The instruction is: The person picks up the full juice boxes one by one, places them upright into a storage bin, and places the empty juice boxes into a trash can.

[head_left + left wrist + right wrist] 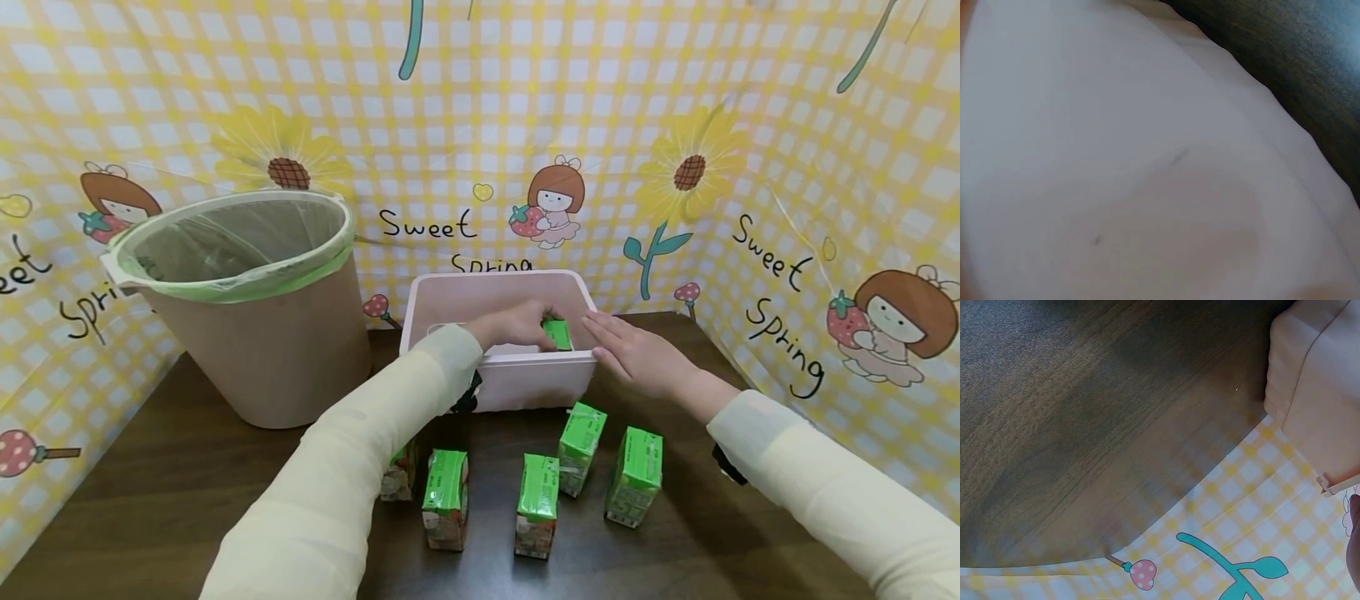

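Inside the pale pink plastic bin (532,383), my left hand (517,323) holds a small green-topped drink carton (557,334) near the right end, fingers curled round it. My right hand (645,358) rests with straight fingers against the bin's right rim. Several similar cartons stand upright on the table in front of the bin, among them one at the left (446,500), one in the middle (537,506) and one at the right (634,477). The bin's wall (1085,125) fills most of the left wrist view, hiding the left hand. A fingertip (1354,544) shows at the right wrist view's edge.
A tall brown trash can (277,358) with a greenish liner bag stands left of the bin. The dark wooden table (187,500) ends at a yellow checked cloth backdrop (450,125) behind and at the sides. My left forearm partly covers one carton (400,473).
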Available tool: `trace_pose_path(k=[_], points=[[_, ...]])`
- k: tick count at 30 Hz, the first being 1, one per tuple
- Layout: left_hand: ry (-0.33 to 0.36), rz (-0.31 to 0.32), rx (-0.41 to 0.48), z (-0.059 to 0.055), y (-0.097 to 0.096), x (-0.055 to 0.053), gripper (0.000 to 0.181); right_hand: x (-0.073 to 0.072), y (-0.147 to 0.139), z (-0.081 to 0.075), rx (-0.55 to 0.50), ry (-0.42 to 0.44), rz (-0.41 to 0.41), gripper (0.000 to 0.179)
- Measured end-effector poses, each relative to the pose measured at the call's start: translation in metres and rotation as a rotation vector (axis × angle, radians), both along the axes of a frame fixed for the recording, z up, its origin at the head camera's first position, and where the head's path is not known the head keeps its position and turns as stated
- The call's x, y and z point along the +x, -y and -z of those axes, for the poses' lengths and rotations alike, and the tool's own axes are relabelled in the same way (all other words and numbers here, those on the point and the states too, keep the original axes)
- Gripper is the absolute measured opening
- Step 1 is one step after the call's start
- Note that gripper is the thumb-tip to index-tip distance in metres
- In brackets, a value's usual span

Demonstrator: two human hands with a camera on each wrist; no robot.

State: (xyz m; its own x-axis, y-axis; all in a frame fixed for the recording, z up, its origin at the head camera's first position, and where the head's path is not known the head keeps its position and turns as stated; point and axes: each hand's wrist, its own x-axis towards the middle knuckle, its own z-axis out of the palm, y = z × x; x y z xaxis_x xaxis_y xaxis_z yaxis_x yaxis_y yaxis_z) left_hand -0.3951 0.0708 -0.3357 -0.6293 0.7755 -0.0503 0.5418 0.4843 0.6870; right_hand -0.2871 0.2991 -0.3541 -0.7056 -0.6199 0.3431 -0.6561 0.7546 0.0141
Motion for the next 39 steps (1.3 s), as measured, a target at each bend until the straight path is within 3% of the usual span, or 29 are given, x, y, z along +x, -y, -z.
trace_pose_path(k=[10, 16, 25, 39], points=[[-0.024, 0.005, -0.047, 0.002, 0.002, 0.001, 0.053, 0.000, 0.002, 0.002, 0.002, 0.003, -0.003, 0.051], [0.070, -0.015, 0.018, -0.002, 0.006, 0.000, 0.063, 0.001, 0.004, 0.001, 0.008, 0.010, 0.003, 0.051], [0.146, -0.016, 0.063, -0.008, 0.009, 0.002, 0.070, 0.000, 0.005, 0.003, 0.009, 0.024, 0.004, 0.051], [0.140, -0.030, 0.133, -0.029, 0.019, 0.004, 0.067, 0.000, 0.001, -0.001, 0.023, 0.025, 0.023, 0.051]])
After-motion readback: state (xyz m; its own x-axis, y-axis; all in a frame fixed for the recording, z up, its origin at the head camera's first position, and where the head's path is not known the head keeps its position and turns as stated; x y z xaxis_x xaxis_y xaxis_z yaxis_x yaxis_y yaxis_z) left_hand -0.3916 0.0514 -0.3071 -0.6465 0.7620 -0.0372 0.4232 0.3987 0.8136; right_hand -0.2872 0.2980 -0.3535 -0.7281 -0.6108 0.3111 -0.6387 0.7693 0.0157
